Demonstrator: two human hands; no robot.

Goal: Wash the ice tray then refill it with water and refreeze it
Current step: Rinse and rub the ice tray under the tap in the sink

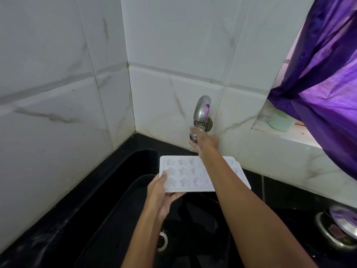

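Ice tray (195, 175) is pinched level by the left hand (161, 194) over the black sink (108, 200) while the tap (201, 115) handle is gripped by the outstretched right hand (204, 141), white tiled walls (58, 74) behind.

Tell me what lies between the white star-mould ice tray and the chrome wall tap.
Head view: only the right hand, reaching over the ice tray to the tap.

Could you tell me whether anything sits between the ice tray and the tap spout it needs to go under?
Only the person's own right forearm, which crosses above the tray as the right hand touches the tap. The left hand holds the tray over the sink, in front of the spout. No water visible.
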